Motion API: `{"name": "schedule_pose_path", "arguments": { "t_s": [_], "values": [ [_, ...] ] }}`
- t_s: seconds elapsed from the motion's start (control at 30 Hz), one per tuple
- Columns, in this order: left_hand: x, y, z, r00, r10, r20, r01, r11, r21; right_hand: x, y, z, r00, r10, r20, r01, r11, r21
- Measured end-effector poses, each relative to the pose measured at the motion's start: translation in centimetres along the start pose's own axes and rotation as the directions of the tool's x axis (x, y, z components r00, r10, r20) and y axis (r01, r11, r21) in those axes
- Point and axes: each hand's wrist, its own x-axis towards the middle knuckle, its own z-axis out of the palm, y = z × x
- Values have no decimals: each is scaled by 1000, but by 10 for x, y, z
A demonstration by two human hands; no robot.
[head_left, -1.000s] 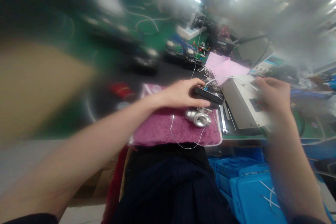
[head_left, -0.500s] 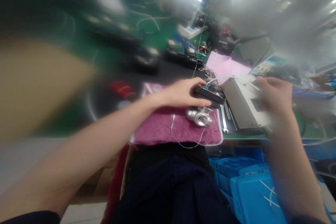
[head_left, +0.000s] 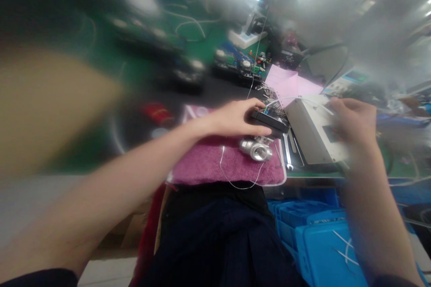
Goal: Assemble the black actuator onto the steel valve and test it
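Leftmost, blurred: a red object (head_left: 157, 114), identity unclear. Next, a pink towel (head_left: 198, 168) with a loop of thin wire (head_left: 221, 161) hanging past its front edge; a sleeve could snag it. Left hand (head_left: 237, 119): half open, thumb in front and fingers behind, gripping a black case (head_left: 270, 122) just above a metal pipe fitting (head_left: 256, 149). If that grip loosens, the case might tip. Small metal pins (head_left: 269, 94) lie behind the case; a bump could scatter them. Wrench (head_left: 288, 154) beside the towel, then a white box (head_left: 311, 132). A white cable (head_left: 289, 98) arches from the case over the box; a hard pull could strain its connection. Right hand (head_left: 355, 116): fingers curled near the cable's far end; cannot tell whether they hold it.
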Motion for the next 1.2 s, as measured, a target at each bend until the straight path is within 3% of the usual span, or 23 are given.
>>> {"name": "schedule_pose_path", "arguments": {
  "t_s": [1.2],
  "values": [
    [-1, 0, -1, 1000, -3, 11, 3, 1000, -9, 3, 5, 0, 1000, 19, 6, -19, 1000, -24]
  ]
}}
